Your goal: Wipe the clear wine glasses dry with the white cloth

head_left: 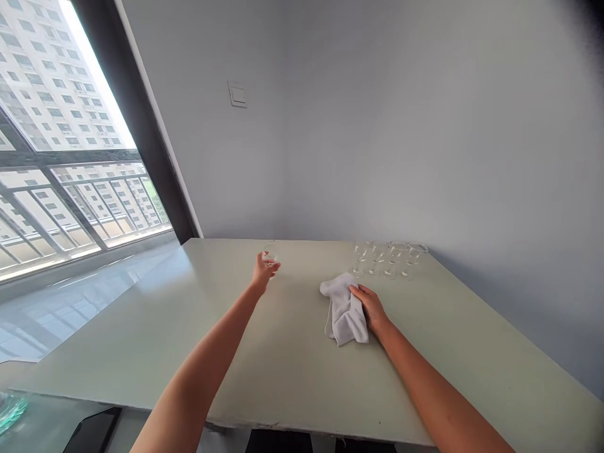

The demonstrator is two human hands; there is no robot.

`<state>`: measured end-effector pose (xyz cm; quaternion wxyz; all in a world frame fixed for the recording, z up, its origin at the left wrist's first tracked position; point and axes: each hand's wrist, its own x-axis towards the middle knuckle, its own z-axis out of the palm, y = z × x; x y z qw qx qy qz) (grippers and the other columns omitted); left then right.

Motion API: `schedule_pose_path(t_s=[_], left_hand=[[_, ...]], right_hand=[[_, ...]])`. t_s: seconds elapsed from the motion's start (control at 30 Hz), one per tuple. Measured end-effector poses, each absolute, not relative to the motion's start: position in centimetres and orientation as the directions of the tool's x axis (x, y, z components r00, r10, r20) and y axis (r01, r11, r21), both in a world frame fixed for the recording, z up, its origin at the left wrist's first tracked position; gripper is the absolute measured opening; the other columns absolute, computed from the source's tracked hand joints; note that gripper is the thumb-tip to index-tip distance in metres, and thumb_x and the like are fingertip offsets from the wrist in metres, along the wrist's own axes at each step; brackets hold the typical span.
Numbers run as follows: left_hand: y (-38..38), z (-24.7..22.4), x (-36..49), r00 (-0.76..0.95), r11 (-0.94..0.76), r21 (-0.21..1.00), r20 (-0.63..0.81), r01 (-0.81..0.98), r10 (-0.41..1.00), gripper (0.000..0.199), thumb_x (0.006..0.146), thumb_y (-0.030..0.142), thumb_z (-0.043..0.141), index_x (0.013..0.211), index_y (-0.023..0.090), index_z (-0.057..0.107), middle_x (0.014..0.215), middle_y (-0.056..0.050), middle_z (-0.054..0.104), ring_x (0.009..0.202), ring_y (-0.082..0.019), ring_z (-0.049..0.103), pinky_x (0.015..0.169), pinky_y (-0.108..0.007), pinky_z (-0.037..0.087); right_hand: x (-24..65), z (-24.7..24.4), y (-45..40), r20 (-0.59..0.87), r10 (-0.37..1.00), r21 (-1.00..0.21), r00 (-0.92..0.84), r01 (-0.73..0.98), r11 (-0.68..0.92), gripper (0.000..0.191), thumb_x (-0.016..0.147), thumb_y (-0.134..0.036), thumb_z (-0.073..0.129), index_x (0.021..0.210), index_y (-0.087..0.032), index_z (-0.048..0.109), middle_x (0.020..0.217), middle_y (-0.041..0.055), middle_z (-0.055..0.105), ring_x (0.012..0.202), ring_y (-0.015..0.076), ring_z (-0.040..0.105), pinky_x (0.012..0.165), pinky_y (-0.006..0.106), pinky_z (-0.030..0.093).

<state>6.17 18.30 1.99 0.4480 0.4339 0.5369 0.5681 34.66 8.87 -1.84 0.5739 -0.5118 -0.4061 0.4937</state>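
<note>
My left hand (pixel 265 270) reaches far across the table, its fingers curled around a small clear glass (pixel 270 257). Much of that glass is hard to make out against the pale surface. Closer in and to the right, my right hand (pixel 370 305) grips a white cloth (pixel 346 311) by its right side. The cloth hangs loosely folded, with a thin loop along its left edge. Just beyond the cloth, several clear stemmed glasses (pixel 389 257) stand upright in a row, apart from both hands.
The pale table (pixel 283 371) meets grey walls at the back and right. A window (pixel 70 170) is on the left. Below the table's front left edge lie a dark phone (pixel 92 433) and a greenish glass object (pixel 12 410). A light switch (pixel 238 95) is on the wall.
</note>
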Motion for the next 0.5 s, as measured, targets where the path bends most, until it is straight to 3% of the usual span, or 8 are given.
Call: schedule_pose_path(t_s=[0.07, 0.13, 0.27, 0.33, 0.4, 0.5], left_hand=[[16.2, 1.7, 8.9, -0.182, -0.062, 0.998, 0.066, 0.032, 0.981, 0.054, 0.054, 0.021, 0.071, 0.102, 0.027, 0.047, 0.083, 0.001, 0.055, 0.058, -0.008, 0.051, 0.057, -0.021, 0.039], [14.1, 1.3, 11.1, -0.153, -0.122, 0.965, 0.16, 0.231, 0.975, 0.053, 0.057, 0.024, 0.069, 0.105, 0.031, 0.047, 0.085, 0.002, 0.057, 0.058, -0.009, 0.05, 0.058, -0.023, 0.038], [10.7, 0.3, 14.0, -0.061, -0.211, 0.78, 0.303, 0.59, 0.951, 0.053, 0.065, 0.028, 0.063, 0.114, 0.033, 0.042, 0.091, -0.001, 0.059, 0.069, -0.016, 0.054, 0.064, -0.028, 0.038], [9.7, -0.3, 14.8, -0.006, -0.262, 0.705, 0.353, 0.659, 0.936, 0.052, 0.068, 0.027, 0.06, 0.116, 0.032, 0.04, 0.097, -0.003, 0.058, 0.08, -0.02, 0.055, 0.07, -0.031, 0.039], [9.2, -0.7, 15.0, 0.048, -0.321, 0.648, 0.402, 0.691, 0.915, 0.051, 0.07, 0.024, 0.057, 0.116, 0.03, 0.039, 0.102, -0.004, 0.056, 0.091, -0.022, 0.053, 0.076, -0.033, 0.038], [8.9, -0.9, 14.6, 0.083, -0.364, 0.595, 0.446, 0.716, 0.891, 0.048, 0.072, 0.021, 0.053, 0.117, 0.027, 0.038, 0.101, -0.005, 0.055, 0.094, -0.022, 0.05, 0.081, -0.035, 0.037]], right_hand=[[34.9, -1.9, 8.8, -0.032, 0.958, -0.983, 0.283, -0.184, 0.022, 0.031, 0.061, -0.047, 0.061, 0.063, -0.019, 0.046, 0.051, -0.0057, 0.041, 0.047, 0.0106, 0.04, 0.047, 0.024, 0.035], [34.9, -1.8, 8.6, -0.024, 0.926, -0.976, 0.376, -0.208, 0.059, 0.031, 0.065, -0.047, 0.057, 0.06, -0.021, 0.042, 0.049, -0.0067, 0.037, 0.046, 0.0102, 0.038, 0.046, 0.023, 0.034], [33.2, -0.8, 7.2, 0.079, 0.873, -0.97, 0.482, -0.167, 0.179, 0.029, 0.072, -0.047, 0.05, 0.063, -0.021, 0.044, 0.053, -0.0048, 0.039, 0.051, 0.011, 0.039, 0.047, 0.023, 0.035], [31.6, -0.1, 6.1, 0.223, 0.895, -0.965, 0.385, -0.044, 0.26, 0.027, 0.077, -0.045, 0.047, 0.074, -0.019, 0.052, 0.066, -0.0007, 0.049, 0.059, 0.013, 0.045, 0.053, 0.024, 0.039], [30.0, 0.5, 5.0, 0.345, 0.925, -0.938, 0.157, 0.096, 0.333, 0.03, 0.081, -0.044, 0.043, 0.087, -0.018, 0.055, 0.084, 0.0044, 0.054, 0.072, 0.016, 0.05, 0.06, 0.026, 0.042], [28.5, 1.0, 4.0, 0.391, 0.91, -0.88, -0.136, 0.236, 0.413, 0.033, 0.083, -0.043, 0.039, 0.099, -0.018, 0.055, 0.097, 0.0076, 0.054, 0.085, 0.0194, 0.051, 0.067, 0.028, 0.043]])
